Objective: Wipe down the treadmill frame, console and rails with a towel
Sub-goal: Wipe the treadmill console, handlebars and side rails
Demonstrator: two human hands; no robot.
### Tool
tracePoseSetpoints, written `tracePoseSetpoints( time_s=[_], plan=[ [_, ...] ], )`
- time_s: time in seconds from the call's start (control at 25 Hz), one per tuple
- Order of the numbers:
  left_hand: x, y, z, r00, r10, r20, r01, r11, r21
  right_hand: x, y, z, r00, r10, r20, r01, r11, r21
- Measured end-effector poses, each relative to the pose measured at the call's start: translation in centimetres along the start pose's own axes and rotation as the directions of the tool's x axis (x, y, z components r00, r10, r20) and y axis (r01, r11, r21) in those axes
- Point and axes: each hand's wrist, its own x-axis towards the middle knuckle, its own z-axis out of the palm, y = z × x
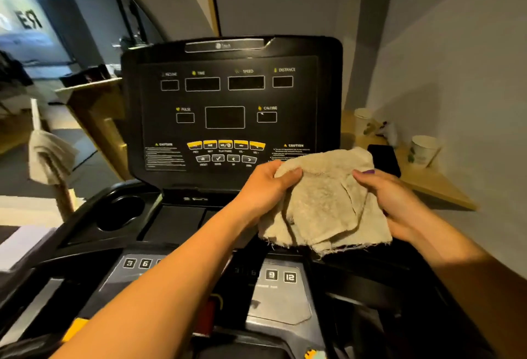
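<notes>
Nearest, low in view: number keys [281,276] (3, 6, 9 and 12 legible) on the grey lower panel [285,304]. To the near left, a black cup holder [119,213] sunk into the frame.

Next out, the towel [322,201]: beige, rumpled, frayed along its near edge, held in the air above the lower panel and touching no treadmill surface. Left hand [265,187] gripping its far-left corner, thumb on top, fingers curled behind the cloth. Right hand [396,201] gripping its right edge, thumb over the top, fingers hidden underneath. Long axis of the bunched cloth roughly left to right, from hand to hand.

Just beyond, the console [228,102]: dark display face upright, leaning back a little, lying straight ahead and mostly to the far left of the towel, its lower right corner covered by the cloth. Probably a regathering of the towel ahead of a pass over that face. Left hand the nearer one to the button rows, so likely only a short push forward and left to land the cloth there.

Farther right, a wooden shelf [433,190] with a paper cup [422,150], a second cup [363,122] behind it, and a dark phone-like slab [385,160]. Far left, a spare cloth [48,156] draped on a post [65,199].
</notes>
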Motion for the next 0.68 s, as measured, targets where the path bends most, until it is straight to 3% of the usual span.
tracePoseSetpoints(
  time_s=[0.08, 0.16, 0.24, 0.32, 0.4, 0.48, 0.56, 0.64, 0.68],
  plan=[
    [-0.7, 1.1, -2.2, 0.999, 0.042, -0.010, -0.041, 0.992, 0.121, -0.3, -0.6, 2.5, 0.997, -0.017, 0.077, 0.023, 0.997, -0.077],
    [-1.5, 1.8, -4.3, 0.995, 0.099, -0.005, -0.095, 0.963, 0.253, -0.6, -1.1, 5.1, 0.987, -0.120, 0.105, 0.142, 0.962, -0.232],
    [-2.4, 1.8, -6.4, 0.994, 0.099, 0.049, -0.110, 0.940, 0.324, -0.7, -2.0, 7.1, 0.971, -0.222, 0.086, 0.237, 0.934, -0.267],
    [-3.6, 1.2, -8.4, 0.997, 0.038, 0.068, -0.062, 0.919, 0.390, -0.4, -3.3, 8.8, 0.950, -0.296, 0.103, 0.313, 0.914, -0.258],
    [-4.3, 1.0, -9.6, 0.998, -0.044, -0.033, 0.053, 0.936, 0.348, -0.2, -4.1, 10.5, 0.899, -0.416, 0.138, 0.438, 0.832, -0.342],
    [-4.7, 1.3, -9.9, 0.967, -0.160, -0.196, 0.180, 0.980, 0.086, -0.8, -3.4, 12.1, 0.798, -0.553, 0.241, 0.599, 0.683, -0.418],
    [-4.6, 1.9, -10.3, 0.916, -0.287, -0.279, 0.218, 0.943, -0.252, -1.7, -1.2, 12.9, 0.640, -0.596, 0.485, 0.762, 0.409, -0.503],
    [-4.9, 2.7, -10.8, 0.873, -0.366, -0.322, 0.203, 0.873, -0.443, -1.3, 1.9, 12.8, 0.458, -0.414, 0.787, 0.864, -0.003, -0.504],
    [-5.2, 2.8, -11.2, 0.860, -0.366, -0.356, 0.199, 0.882, -0.427, -1.3, 3.0, 12.7, 0.424, -0.280, 0.861, 0.879, -0.100, -0.466]
  ],
)
